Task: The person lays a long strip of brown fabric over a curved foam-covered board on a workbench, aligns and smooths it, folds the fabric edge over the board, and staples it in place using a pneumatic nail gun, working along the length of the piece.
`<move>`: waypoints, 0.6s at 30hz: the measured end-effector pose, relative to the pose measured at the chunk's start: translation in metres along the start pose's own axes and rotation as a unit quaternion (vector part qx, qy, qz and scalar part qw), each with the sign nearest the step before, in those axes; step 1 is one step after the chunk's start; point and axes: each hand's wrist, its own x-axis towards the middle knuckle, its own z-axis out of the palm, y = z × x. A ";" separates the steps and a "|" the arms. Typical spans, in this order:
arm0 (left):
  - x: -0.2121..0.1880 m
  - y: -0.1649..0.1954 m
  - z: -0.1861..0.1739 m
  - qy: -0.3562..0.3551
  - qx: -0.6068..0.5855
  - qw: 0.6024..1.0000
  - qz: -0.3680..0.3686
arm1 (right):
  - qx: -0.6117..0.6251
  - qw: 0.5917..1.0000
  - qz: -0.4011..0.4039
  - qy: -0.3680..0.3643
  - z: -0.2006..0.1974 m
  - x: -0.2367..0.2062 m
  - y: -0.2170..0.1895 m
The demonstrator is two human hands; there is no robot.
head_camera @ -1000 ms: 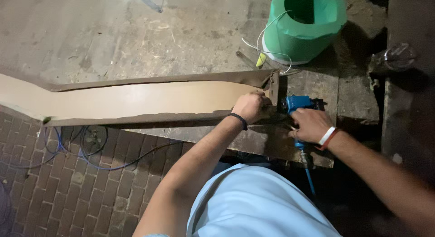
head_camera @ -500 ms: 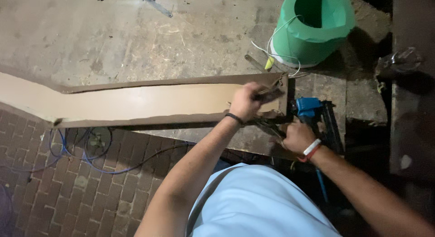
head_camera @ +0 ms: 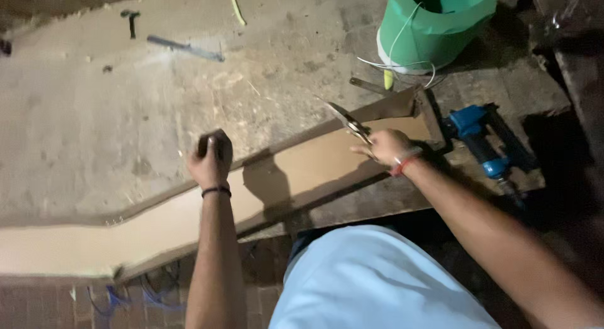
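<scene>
While our left hand (head_camera: 211,158) closes around a dark object above the long board (head_camera: 189,219), our right hand (head_camera: 387,146) grips snips (head_camera: 348,120) over its far end (cutting seemingly not begun).

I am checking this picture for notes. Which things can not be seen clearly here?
- Head view: what the left hand grips is hidden inside the fist.
- Handles of the snips are covered by the right hand.
- The long board is cut off by the left edge.
- The green bucket is cut off by the top edge.
- The blue nail gun fades into shadow.
</scene>
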 end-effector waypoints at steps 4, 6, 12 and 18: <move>0.045 -0.010 -0.037 0.056 0.000 0.997 -0.057 | 0.149 0.984 0.098 -0.029 0.018 0.064 -0.099; 0.060 -0.012 -0.059 0.035 0.087 0.995 0.023 | 0.207 0.968 0.142 -0.019 0.026 0.086 -0.132; 0.062 -0.010 -0.068 0.023 0.584 0.747 0.317 | 0.190 0.918 -0.148 0.314 0.060 0.092 -0.143; -0.060 -0.015 0.003 -0.458 0.440 0.763 0.119 | 0.333 0.895 0.017 0.297 0.093 -0.008 -0.048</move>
